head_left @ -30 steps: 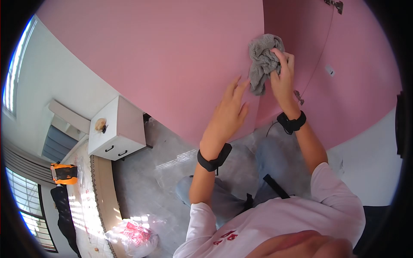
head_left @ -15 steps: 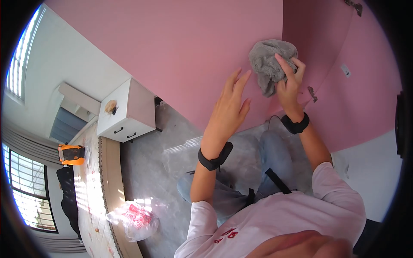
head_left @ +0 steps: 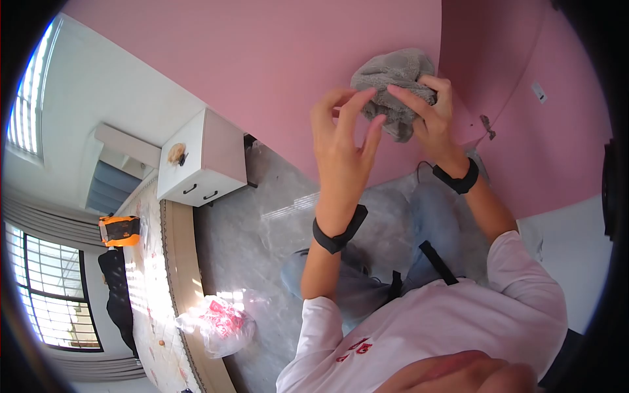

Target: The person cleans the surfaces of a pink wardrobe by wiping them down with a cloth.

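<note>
Cloth: one, grey, bunched up.
Grips: two, the right grip and the left grip.
Wristbands: two, both black, on the left wrist and the right.
Pink panels: two broad ones, one ahead and one at the right.
Hinge: one in plain view, on the pink at the right.
Sticker: one, small and white, above the hinge in view.
Cabinet: one, white, with two dark handles.
Bags: two, an orange-and-black one on the bed and a clear plastic one beside it.
Right grip's state: grasping the cloth, forefinger stretched across its front, other fingers bent at its right side.
Left grip's state: released, fingers apart and half bent; fingertips overlap the cloth's lower left, contact cannot be told.
Cloth's place: in the right grip, ahead and to the right of the left grip, before the front panel near its right edge.
</note>
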